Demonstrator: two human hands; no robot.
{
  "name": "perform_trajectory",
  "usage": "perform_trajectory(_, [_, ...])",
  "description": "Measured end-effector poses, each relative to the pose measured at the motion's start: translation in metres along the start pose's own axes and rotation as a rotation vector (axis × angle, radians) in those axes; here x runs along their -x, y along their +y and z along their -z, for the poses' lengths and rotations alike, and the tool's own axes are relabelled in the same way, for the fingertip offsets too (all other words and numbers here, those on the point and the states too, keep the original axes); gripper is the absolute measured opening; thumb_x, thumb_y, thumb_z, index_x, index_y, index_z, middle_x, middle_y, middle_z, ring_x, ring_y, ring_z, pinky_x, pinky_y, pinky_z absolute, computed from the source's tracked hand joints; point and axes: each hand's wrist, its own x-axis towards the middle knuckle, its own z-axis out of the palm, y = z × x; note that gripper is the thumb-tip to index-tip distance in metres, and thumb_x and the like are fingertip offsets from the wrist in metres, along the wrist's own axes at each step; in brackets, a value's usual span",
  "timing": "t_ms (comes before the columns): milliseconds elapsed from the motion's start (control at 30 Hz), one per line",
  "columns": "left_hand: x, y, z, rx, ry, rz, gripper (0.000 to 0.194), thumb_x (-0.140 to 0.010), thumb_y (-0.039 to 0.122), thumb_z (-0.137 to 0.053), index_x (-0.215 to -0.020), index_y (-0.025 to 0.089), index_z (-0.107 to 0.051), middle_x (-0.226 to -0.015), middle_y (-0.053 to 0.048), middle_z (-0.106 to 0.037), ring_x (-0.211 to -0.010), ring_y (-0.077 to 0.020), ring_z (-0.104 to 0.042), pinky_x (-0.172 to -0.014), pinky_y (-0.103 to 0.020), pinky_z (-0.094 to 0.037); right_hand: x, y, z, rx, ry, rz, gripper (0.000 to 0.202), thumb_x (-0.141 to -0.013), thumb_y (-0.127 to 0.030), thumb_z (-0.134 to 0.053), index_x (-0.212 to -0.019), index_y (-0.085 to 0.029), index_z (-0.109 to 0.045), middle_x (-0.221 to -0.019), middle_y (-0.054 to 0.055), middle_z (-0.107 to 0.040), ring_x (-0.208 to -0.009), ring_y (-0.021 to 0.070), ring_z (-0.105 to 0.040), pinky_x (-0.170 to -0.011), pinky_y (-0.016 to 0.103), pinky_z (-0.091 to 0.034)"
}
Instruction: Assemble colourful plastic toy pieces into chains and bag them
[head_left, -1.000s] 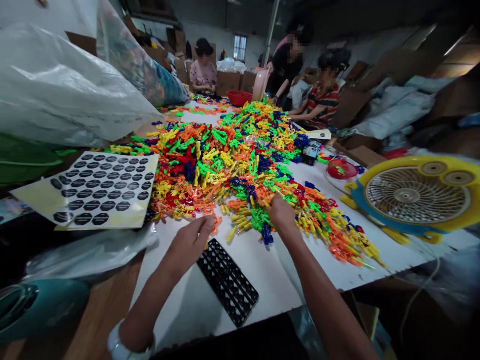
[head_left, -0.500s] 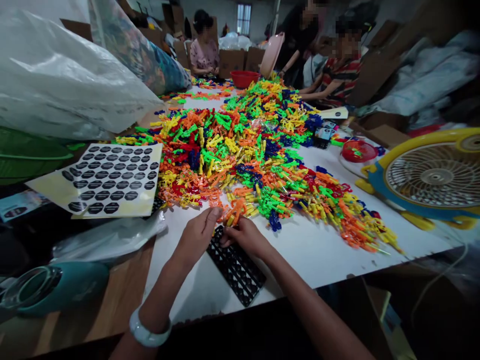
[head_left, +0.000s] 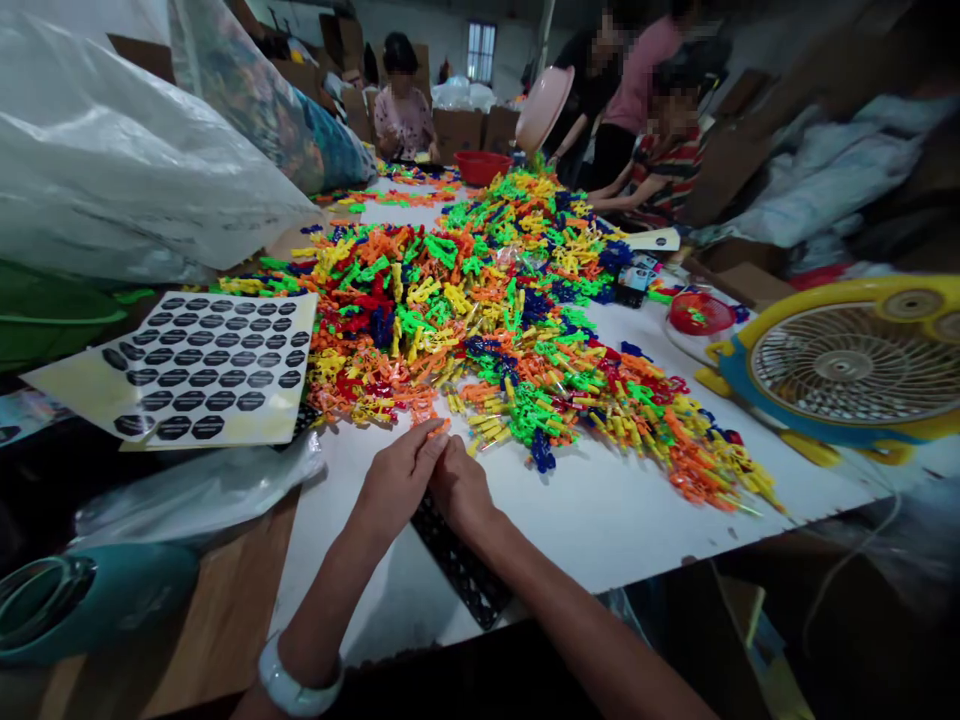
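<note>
My left hand [head_left: 401, 470] and my right hand [head_left: 460, 485] meet at the near edge of a large heap of colourful plastic pieces [head_left: 420, 300]. Fingers of both are pinched together, with a bit of orange plastic [head_left: 442, 426] showing at the left fingertips. What the right fingers hold is hidden. Beneath the hands, a black tray with rows of hollows [head_left: 461, 565] lies slanted on the white tabletop [head_left: 585, 520], its upper end covered by them.
Sheets of black stickers [head_left: 217, 365] lie at the left, above a teal bottle [head_left: 112, 600]. A yellow and blue fan [head_left: 840, 365] stands right. Beyond the heap are a red basin [head_left: 481, 166], a pink basin [head_left: 544, 110] and several people.
My right hand has closed in against my left. The orange and yellow piece that showed between them is now mostly hidden. The view has shifted slightly, and another person in pink shows behind.
</note>
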Motion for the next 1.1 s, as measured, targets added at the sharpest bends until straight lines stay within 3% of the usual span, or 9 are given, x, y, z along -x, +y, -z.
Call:
perform_trajectory(133, [-0.002,0.001,-0.004,-0.039,0.008,-0.015,0.046,-0.092,0.05,-0.038,-0.12,0.023,-0.062,-0.114,-0.006,-0.071,-0.106,-0.0235,-0.065,-0.093,-0.037,-0.048,-0.016,0.032,0.042,-0.049,0.013,0.098,0.021,-0.088,-0.009,-0.045,-0.099,-0.017,-0.062,-0.094,0.007,-0.065,-0.082,0.0168,-0.06,-0.068,0.025,-0.042])
perform_trajectory(267, [-0.001,0.0,-0.007,-0.004,0.039,-0.016,0.046,-0.092,0.051,-0.038,-0.118,0.022,-0.063,-0.115,-0.006,-0.07,-0.108,-0.0233,-0.064,-0.095,-0.037,-0.048,-0.05,0.066,0.08,0.215,0.205,-0.133,0.021,-0.091,-0.02,-0.048,-0.105,-0.014,-0.064,-0.108,0.016,-0.063,-0.094,0.0238,-0.062,-0.076,0.031,-0.044])
perform_trajectory(367, [0.0,0.001,-0.004,0.023,0.049,0.026,0.049,-0.091,0.05,-0.041,-0.128,0.023,-0.057,-0.128,-0.005,-0.064,-0.121,-0.0228,-0.057,-0.103,-0.037,-0.043,-0.07,0.076,0.088,0.247,0.204,-0.319,0.028,-0.084,-0.03,-0.064,-0.1,-0.007,-0.065,-0.106,0.024,-0.064,-0.095,0.03,-0.065,-0.076,0.034,-0.047])
perform_trajectory(533, [0.001,0.004,0.005,0.07,0.012,-0.035,0.047,-0.091,0.045,-0.042,-0.132,0.024,-0.054,-0.136,-0.003,-0.057,-0.128,-0.0195,-0.05,-0.11,-0.035,-0.036,-0.061,0.081,0.091,0.142,0.209,-0.319,0.013,-0.084,-0.023,-0.059,-0.085,-0.011,-0.064,-0.096,0.019,-0.07,-0.095,0.0261,-0.067,-0.078,0.031,-0.05])
perform_trajectory(633, [0.001,0.007,0.007,0.099,0.004,-0.032,0.041,-0.092,0.042,-0.04,-0.121,0.023,-0.061,-0.128,-0.002,-0.064,-0.122,-0.0193,-0.055,-0.108,-0.035,-0.038,-0.029,0.07,0.083,-0.34,0.111,-0.29,0.01,-0.084,-0.026,-0.058,-0.084,-0.016,-0.059,-0.077,0.009,-0.072,-0.071,0.0193,-0.07,-0.065,0.028,-0.054])
perform_trajectory(767, [0.001,0.007,0.005,0.133,0.01,0.006,0.038,-0.092,0.042,-0.039,-0.115,0.023,-0.062,-0.12,-0.002,-0.067,-0.117,-0.0196,-0.057,-0.103,-0.033,-0.041,0.017,0.032,0.047,-1.089,-0.23,-0.327,0.016,-0.072,-0.028,-0.07,-0.078,-0.019,-0.058,-0.059,0.002,-0.069,-0.052,0.0182,-0.066,-0.053,0.029,-0.056])
perform_trajectory(900, [0.001,0.005,0.005,0.146,-0.003,0.045,0.037,-0.092,0.047,-0.04,-0.113,0.026,-0.062,-0.114,0.001,-0.068,-0.111,-0.0193,-0.059,-0.096,-0.03,-0.045,0.034,-0.002,0.008,-1.175,-0.299,-0.358,0.022,-0.068,-0.033,-0.073,-0.075,-0.021,-0.057,-0.048,-0.003,-0.063,-0.043,0.0181,-0.062,-0.044,0.028,-0.053])
perform_trajectory(1000, [0.001,0.005,0.006,0.165,-0.015,0.036,0.036,-0.092,0.046,-0.039,-0.112,0.026,-0.061,-0.112,0.001,-0.067,-0.109,-0.0178,-0.059,-0.096,-0.029,-0.044,0.036,-0.01,-0.005,-1.05,-0.177,-0.325,0.02,-0.071,-0.034,-0.07,-0.08,-0.022,-0.057,-0.048,-0.004,-0.059,-0.038,0.017,-0.057,-0.037,0.026,-0.046])
perform_trajectory(1100, [0.0,0.005,0.007,0.198,-0.015,0.033,0.035,-0.092,0.045,-0.039,-0.111,0.025,-0.061,-0.112,0.0,-0.067,-0.112,-0.0176,-0.058,-0.101,-0.029,-0.041,0.038,-0.012,-0.01,-0.797,0.003,-0.167,0.012,-0.076,-0.028,-0.063,-0.084,-0.02,-0.059,-0.062,0.001,-0.065,-0.051,0.018,-0.061,-0.048,0.027,-0.049])
